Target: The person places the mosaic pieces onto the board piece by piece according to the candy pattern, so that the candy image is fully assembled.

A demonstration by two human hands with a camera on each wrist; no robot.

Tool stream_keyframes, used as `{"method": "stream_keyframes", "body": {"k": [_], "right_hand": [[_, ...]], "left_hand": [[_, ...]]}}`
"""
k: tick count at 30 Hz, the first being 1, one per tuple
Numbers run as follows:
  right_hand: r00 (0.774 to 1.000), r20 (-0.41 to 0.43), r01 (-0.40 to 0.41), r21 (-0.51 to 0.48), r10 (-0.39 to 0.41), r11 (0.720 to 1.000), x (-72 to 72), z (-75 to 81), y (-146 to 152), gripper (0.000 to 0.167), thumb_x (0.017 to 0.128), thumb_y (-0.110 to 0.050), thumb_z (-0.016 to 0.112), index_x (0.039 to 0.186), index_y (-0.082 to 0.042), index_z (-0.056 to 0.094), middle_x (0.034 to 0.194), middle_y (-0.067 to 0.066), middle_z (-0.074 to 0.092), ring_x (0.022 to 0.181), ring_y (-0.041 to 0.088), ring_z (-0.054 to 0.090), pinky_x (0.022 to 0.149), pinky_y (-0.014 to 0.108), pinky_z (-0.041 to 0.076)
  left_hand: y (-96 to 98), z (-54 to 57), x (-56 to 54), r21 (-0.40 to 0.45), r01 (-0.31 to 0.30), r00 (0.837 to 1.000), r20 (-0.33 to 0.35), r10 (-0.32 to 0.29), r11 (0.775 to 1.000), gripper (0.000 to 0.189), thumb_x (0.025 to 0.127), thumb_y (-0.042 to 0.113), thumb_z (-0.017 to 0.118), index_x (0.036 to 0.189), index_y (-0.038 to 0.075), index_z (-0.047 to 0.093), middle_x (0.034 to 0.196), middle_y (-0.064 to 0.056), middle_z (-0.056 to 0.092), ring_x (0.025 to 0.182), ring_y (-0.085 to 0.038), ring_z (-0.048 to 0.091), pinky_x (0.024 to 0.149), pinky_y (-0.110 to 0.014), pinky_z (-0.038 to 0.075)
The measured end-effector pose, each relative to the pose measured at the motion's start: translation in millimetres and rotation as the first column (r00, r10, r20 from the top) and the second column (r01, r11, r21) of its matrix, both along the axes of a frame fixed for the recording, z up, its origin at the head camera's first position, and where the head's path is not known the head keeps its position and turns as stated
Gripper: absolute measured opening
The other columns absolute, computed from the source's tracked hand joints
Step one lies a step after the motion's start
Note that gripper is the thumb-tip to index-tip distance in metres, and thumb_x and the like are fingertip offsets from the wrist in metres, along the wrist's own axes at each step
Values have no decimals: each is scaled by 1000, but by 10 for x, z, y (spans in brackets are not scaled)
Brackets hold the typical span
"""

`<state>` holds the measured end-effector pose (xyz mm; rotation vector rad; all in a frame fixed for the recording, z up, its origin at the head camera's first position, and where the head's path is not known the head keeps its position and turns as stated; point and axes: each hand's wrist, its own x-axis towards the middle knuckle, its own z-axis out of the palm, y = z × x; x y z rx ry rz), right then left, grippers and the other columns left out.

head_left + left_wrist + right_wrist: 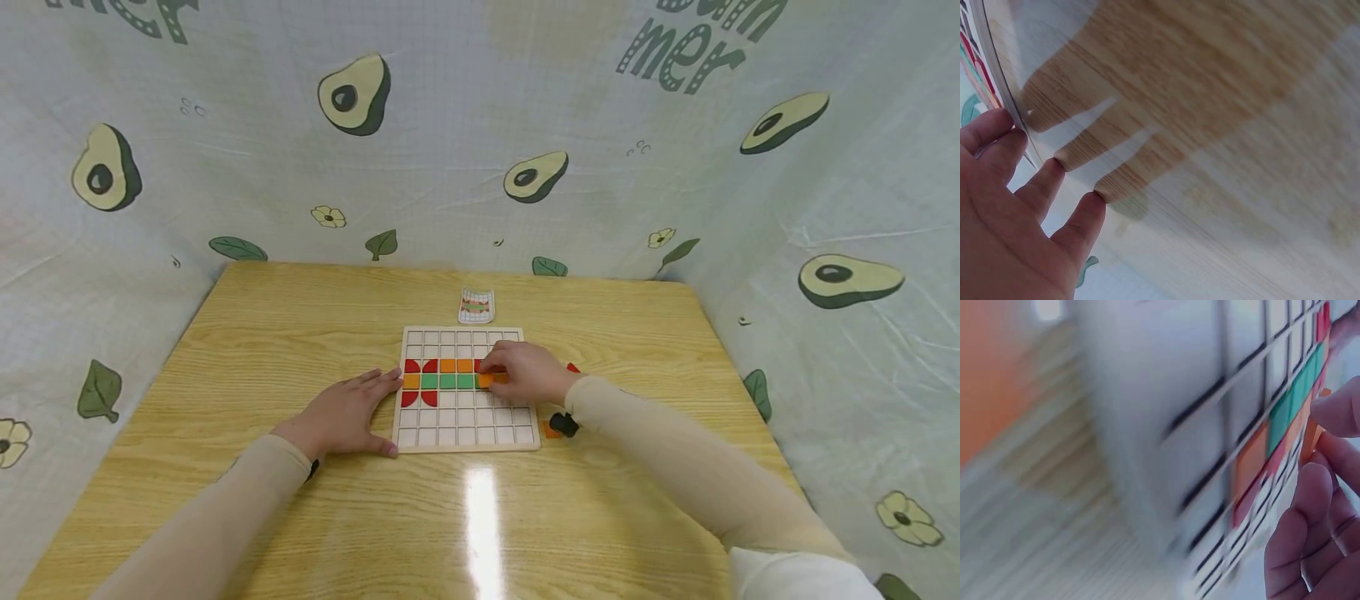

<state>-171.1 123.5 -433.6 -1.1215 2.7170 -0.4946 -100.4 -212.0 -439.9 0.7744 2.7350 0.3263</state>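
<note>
A white grid board (465, 425) lies flat on the table with colored tiles in some cells. My right hand (532, 371) reaches over its right half and pinches a small orange square tile (1310, 439) between thumb and fingers, close over the middle rows. Part of the board under that hand is hidden. A row of green square tiles (447, 381) runs left of the pinched tile, with orange squares (456, 366) above it and red rounded-edge tiles (429, 399) at the left. Spread and fairly straight, my left hand (341, 417) rests with fingertips and thumb at the board's left edge.
A small card (476, 307) printed with a colored grid pattern lies behind the board. Right of the board are a loose orange tile (551, 430) and a red piece (573, 367), partly covered by the right arm. Patterned cloth (450, 167) encloses the wooden table (300, 308).
</note>
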Motion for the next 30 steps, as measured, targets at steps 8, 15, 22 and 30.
{"method": "stream_keyframes", "body": {"k": [8,15,22,30], "right_hand": [[998,23,-67,21,66,998,82,-78,-470,24,89,-27,70,112,-20,75,103,-10,62,87,6,59,76,26,52],[998,-2,-69,60,69,996,138,-91,-595,26,89,-25,69,114,-21,75,105,-9,61,88,7,60,76,27,52],[996,-21,-83,54,84,995,146,-98,-592,25,90,-28,70,114,-21,74,108,-8,62,91,8,61,77,28,53],[996,-18,-90,86,92,992,159,-81,-603,25,91,-32,71,115,-22,74,111,-8,64,97,9,62,79,30,54]], "left_hand": [[2,-9,4,14,-2,1000,4,1,1000,108,71,72,74,153,10,40,161,-5,30,145,-36,29,109,-59,32],[-4,-37,-6,-2,-15,1000,16,15,1000,110,71,73,74,155,12,38,162,-2,28,146,-33,27,110,-57,31],[4,-22,-3,5,-9,1000,12,9,1000,109,71,72,74,154,11,39,162,-3,29,145,-34,28,109,-58,32],[13,-13,-2,8,-5,1000,10,5,1000,108,71,71,75,154,11,39,161,-4,29,145,-35,29,110,-58,32]]}}
